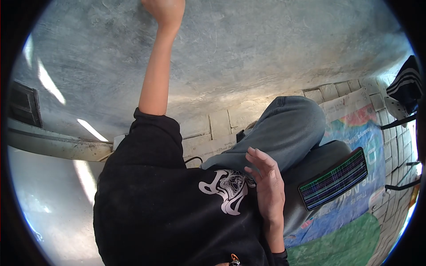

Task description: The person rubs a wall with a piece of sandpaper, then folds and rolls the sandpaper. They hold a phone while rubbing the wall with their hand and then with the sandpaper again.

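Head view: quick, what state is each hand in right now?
Left hand: raised to the grey plastered wall, partly cut off by the frame; cannot be told.
Right hand: open, empty, above the blue denim jeans.

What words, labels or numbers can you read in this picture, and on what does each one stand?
"The Ne", cut off: blue printed sheet on the floor.
"This is", rest blurred: same sheet.
Black shirt: white graphic, no readable words.
Screen: coloured lines, no text.
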`<state>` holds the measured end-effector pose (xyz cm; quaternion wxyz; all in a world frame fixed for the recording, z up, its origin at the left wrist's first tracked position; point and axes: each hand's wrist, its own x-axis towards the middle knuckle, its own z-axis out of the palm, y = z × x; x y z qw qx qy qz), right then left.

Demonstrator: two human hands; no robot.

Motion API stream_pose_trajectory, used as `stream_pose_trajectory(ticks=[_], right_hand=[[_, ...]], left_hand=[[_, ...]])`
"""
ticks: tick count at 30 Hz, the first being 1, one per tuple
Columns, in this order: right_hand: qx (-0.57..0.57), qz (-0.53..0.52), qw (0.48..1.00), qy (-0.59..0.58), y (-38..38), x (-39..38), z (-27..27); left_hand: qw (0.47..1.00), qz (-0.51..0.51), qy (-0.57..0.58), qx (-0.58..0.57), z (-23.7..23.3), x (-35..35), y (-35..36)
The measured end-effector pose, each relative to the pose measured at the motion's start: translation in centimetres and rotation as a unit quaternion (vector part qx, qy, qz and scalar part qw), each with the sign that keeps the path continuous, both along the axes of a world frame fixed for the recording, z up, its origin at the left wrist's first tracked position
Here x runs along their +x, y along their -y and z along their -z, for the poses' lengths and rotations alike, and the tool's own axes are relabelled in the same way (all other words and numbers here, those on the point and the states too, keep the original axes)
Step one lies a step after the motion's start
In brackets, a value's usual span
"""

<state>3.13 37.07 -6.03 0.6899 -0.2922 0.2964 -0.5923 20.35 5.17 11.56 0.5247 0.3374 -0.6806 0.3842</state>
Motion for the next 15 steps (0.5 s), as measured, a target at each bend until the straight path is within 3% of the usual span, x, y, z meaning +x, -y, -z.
stream_pose_trajectory(ticks=[15], right_hand=[[0.004, -0.002, 1.000, -0.006, 0.51, 0.04, 0.56]], left_hand=[[1.000, 0.016, -0.005, -0.010, 0.16, -0.12, 0.38]])
